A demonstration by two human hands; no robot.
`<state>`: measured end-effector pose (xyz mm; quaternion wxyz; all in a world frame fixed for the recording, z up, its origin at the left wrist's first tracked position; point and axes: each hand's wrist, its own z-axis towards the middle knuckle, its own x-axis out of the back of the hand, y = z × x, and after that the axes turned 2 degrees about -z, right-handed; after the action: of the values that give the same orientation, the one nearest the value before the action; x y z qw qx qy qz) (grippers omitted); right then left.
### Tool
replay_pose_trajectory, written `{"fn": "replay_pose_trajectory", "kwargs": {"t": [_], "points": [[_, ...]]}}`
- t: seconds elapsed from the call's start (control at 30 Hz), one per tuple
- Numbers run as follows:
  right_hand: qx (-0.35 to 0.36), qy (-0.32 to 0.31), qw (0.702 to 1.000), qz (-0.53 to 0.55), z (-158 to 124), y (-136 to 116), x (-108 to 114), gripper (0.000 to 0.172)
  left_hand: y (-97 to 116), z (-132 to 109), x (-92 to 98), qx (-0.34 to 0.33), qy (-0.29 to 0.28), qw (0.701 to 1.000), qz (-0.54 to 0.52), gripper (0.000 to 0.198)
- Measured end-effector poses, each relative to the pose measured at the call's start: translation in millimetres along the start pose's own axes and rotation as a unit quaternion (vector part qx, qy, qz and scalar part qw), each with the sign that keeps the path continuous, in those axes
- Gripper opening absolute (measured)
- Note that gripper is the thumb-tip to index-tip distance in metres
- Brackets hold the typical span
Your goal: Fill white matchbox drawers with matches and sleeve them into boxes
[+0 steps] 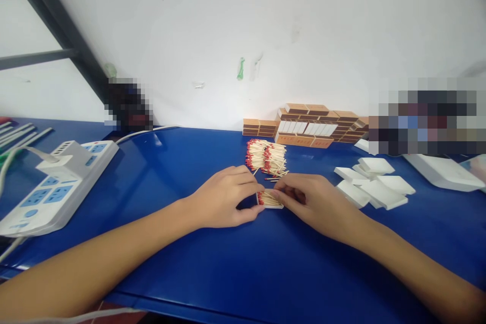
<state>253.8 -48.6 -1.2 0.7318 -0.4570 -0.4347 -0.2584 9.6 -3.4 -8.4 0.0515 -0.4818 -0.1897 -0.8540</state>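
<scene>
A small white matchbox tray (pixel 270 199) filled with red-tipped matches lies on the blue table (pixel 235 263) between my hands. My left hand (pixel 224 197) pinches the tray's left end between thumb and fingers. My right hand (pixel 311 197) grips its right end, fingers curled over the matches. Just behind the tray lies a loose pile of matches (pixel 266 157), heads mostly pointing left.
Several empty white trays (pixel 374 179) lie to the right. Stacked brown matchbox sleeves (pixel 311 126) stand against the wall. A white power strip (pixel 56 185) with a plugged-in adapter sits at left, a white box (pixel 442 171) at far right.
</scene>
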Motion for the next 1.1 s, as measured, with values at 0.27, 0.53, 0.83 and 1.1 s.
{"fn": "replay_pose_trajectory", "kwargs": {"t": [0.27,0.53,0.83,1.1], "points": [[-0.003,0.044,0.999,0.008,0.6,11.8,19.0,0.024,0.1,-1.8,-1.6,-0.009,0.004,1.0,0.007,0.027],[0.027,0.034,0.997,-0.069,6.8,43.3,22.8,0.011,1.9,-1.4,-1.7,-0.017,0.002,1.0,0.003,0.028],[0.041,0.044,0.996,-0.068,6.3,40.2,6.0,0.012,1.1,-3.1,-2.1,-0.02,0.002,1.0,0.01,0.028],[0.043,0.034,0.997,-0.054,6.5,36.1,0.8,0.013,2.0,-2.4,-1.6,-0.013,-0.007,1.0,0.011,0.028]]}}
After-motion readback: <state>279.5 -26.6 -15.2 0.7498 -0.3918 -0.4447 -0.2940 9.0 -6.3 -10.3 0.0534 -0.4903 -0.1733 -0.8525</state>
